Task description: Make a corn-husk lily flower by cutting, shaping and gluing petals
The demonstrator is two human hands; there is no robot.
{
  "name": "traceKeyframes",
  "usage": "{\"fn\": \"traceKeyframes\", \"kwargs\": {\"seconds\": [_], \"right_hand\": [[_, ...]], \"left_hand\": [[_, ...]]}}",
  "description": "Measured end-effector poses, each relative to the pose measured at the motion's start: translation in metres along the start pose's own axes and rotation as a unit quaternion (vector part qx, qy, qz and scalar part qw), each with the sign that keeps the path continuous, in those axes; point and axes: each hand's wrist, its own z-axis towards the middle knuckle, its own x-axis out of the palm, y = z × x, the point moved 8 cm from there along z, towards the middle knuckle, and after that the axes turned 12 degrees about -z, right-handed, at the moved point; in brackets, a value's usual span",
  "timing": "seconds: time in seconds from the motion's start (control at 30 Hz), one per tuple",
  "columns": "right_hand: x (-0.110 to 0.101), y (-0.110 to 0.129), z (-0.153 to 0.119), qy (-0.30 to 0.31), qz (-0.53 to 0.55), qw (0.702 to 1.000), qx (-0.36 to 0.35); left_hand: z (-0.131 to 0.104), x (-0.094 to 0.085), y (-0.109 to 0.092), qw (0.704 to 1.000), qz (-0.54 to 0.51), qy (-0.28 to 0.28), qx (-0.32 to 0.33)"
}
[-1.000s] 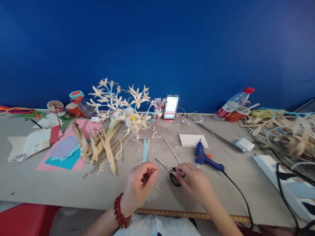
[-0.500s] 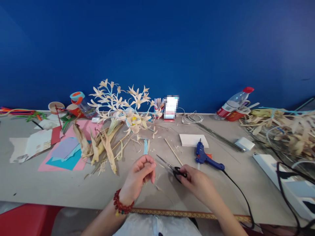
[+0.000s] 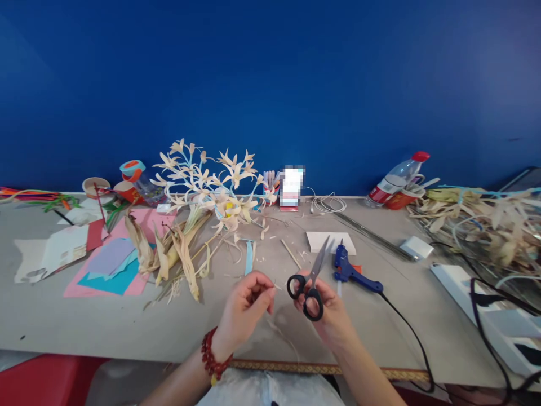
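Holding scissors (image 3: 313,276) in the right hand (image 3: 332,317), blue glue gun (image 3: 345,268) nearby, left hand (image 3: 249,307) curled, contents unclear.

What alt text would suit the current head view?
A person's right hand holds black-handled scissors over a cluttered table, the left hand curled nearby. Pale flowers stand beyond; a blue glue gun lies to the right.

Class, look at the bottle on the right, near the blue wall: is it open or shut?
Shut: the bottle has its red cap on.
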Motion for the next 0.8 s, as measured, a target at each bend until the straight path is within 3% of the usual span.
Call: {"fn": "traceKeyframes", "kwargs": {"seconds": [0.1,0.23,0.4,0.47,0.53,0.63,0.8], "right_hand": [[0.013,-0.003,0.002,-0.003,0.052,0.999,-0.012],[0.019,-0.009,0.002,-0.022,0.044,0.998,-0.036],[0.008,-0.01,-0.004,-0.013,-0.04,0.994,-0.102],[0.005,-0.01,-0.007,0.037,-0.07,0.993,-0.091],[0.008,-0.011,-0.01,0.127,-0.081,0.987,-0.05],[0.013,-0.006,-0.014,0.256,-0.113,0.96,-0.022],[0.013,0.004,-0.006,0.327,-0.094,0.94,-0.029]], "left_hand": [[0.005,0.004,0.009,0.995,-0.087,0.005,-0.043],[0.007,0.012,0.025,0.962,-0.24,0.008,-0.132],[0.007,0.013,0.024,0.958,-0.237,0.039,-0.154],[0.008,0.009,0.018,0.97,-0.194,0.046,-0.137],[0.009,0.003,0.007,0.984,-0.141,0.048,-0.098],[0.009,0.0,-0.008,0.994,-0.071,0.067,-0.047],[0.008,-0.006,-0.028,0.995,0.05,0.081,0.026]]}}
